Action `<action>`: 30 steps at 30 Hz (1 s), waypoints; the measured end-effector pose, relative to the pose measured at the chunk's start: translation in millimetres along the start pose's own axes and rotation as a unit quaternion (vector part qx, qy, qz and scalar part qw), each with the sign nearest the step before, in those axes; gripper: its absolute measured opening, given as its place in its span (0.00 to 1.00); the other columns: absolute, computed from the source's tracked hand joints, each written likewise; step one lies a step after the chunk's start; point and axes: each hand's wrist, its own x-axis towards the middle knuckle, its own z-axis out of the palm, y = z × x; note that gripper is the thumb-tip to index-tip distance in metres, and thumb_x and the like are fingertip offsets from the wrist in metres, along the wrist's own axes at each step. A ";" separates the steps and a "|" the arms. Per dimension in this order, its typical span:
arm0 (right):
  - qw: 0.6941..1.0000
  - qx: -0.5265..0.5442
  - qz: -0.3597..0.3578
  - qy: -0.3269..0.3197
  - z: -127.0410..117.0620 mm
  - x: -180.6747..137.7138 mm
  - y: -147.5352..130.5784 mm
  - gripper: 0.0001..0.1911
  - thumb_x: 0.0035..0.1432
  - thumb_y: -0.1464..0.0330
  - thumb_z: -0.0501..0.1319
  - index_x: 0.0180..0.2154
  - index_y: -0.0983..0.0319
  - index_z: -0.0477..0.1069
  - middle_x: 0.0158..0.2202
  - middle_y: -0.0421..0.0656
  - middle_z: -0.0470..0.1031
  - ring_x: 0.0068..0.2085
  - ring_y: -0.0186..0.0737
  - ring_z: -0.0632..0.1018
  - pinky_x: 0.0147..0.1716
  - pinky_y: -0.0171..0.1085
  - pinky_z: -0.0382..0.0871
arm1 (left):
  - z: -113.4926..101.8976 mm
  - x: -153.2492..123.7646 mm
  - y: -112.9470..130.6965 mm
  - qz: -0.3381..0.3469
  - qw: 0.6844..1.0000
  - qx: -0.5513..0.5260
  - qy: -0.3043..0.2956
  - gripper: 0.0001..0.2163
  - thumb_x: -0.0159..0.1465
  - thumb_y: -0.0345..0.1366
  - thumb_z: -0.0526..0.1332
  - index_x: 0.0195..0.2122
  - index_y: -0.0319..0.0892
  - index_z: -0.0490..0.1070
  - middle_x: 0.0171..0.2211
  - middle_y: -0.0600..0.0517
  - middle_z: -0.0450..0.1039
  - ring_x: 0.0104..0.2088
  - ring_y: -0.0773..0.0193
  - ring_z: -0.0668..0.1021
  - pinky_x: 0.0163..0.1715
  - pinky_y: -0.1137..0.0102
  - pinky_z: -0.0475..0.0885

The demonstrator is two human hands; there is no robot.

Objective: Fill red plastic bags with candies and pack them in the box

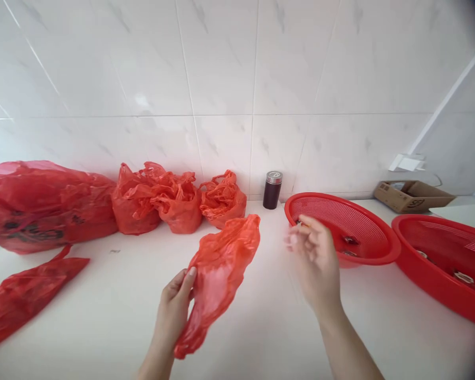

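Observation:
A crumpled red plastic bag hangs tilted above the white table, pinched along its left side by my left hand. It looks flat, and its upper end points toward the wall. To its right, my right hand is raised in front of the near red plastic basket. Its fingers are loosely bent and apart, slightly blurred, with nothing seen in them. A few small dark and pale items lie inside that basket, too small to name.
Filled red bags stand along the tiled wall, beside a large red bag. Another red bag lies at the left. A dark flask stands by the wall. At the right are a second red basket and a cardboard box.

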 end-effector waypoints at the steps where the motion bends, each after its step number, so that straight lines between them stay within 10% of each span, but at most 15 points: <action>1: 0.997 -0.024 -0.047 -0.048 8.0 -16.0 -11.4 0.14 0.59 0.64 0.59 0.48 0.50 0.68 0.44 0.45 0.73 0.44 0.46 0.75 0.43 0.46 0.70 | 3.9 -2.2 -1.4 0.024 0.999 0.021 0.008 0.21 0.52 0.53 0.67 0.20 0.41 0.62 0.17 0.59 0.59 0.18 0.73 0.62 0.17 0.77 0.58; 7: 0.949 -0.115 -0.103 -0.275 58.1 -81.7 -4.6 0.36 0.46 0.63 0.70 0.57 0.49 0.62 0.57 0.48 0.65 0.56 0.58 0.68 0.52 0.57 0.65 | 32.0 -11.8 -12.8 0.031 0.999 -0.013 -0.039 0.19 0.56 0.53 0.63 0.23 0.42 0.64 0.18 0.59 0.61 0.20 0.70 0.64 0.21 0.76 0.63; 12: 0.941 -0.089 0.002 -0.328 45.4 -64.8 29.2 0.17 0.57 0.73 0.54 0.47 0.52 0.68 0.44 0.42 0.76 0.44 0.43 0.77 0.44 0.44 0.71 | 23.8 -11.5 -10.9 0.052 0.994 0.049 -0.083 0.18 0.57 0.51 0.63 0.22 0.41 0.69 0.21 0.56 0.68 0.25 0.67 0.70 0.29 0.73 0.70; 20: 0.947 -0.280 0.000 -0.160 -41.1 7.3 87.1 0.11 0.60 0.69 0.51 0.44 0.58 0.67 0.46 0.47 0.76 0.46 0.44 0.77 0.44 0.43 0.70 | -27.8 5.9 -2.5 0.076 0.996 -0.036 0.034 0.12 0.54 0.47 0.68 0.25 0.43 0.75 0.27 0.56 0.72 0.35 0.65 0.74 0.45 0.70 0.74; 23: 0.861 -0.494 -0.074 -0.095 -70.4 44.1 107.6 0.20 0.59 0.67 0.55 0.54 0.61 0.65 0.57 0.54 0.68 0.58 0.52 0.68 0.53 0.49 0.62 | -28.1 -0.4 -2.2 0.043 0.999 -0.016 -0.020 0.12 0.53 0.46 0.68 0.27 0.42 0.77 0.32 0.52 0.76 0.41 0.58 0.76 0.46 0.67 0.75; 26: 0.764 -0.630 -0.031 -0.139 -89.7 74.9 111.6 0.18 0.58 0.68 0.58 0.51 0.62 0.69 0.45 0.55 0.77 0.48 0.55 0.75 0.46 0.49 0.64 | -25.9 -8.1 -1.9 0.010 0.997 -0.030 -0.070 0.13 0.53 0.47 0.68 0.24 0.42 0.76 0.33 0.50 0.78 0.39 0.55 0.77 0.43 0.61 0.77; 30: 0.753 -0.636 -0.015 -0.166 -89.8 80.5 96.1 0.11 0.62 0.67 0.54 0.43 0.58 0.73 0.35 0.47 0.79 0.37 0.47 0.79 0.34 0.39 0.65 | -31.9 -7.2 3.2 -0.021 0.996 -0.066 -0.052 0.11 0.51 0.46 0.70 0.24 0.45 0.73 0.31 0.53 0.78 0.36 0.56 0.79 0.37 0.65 0.78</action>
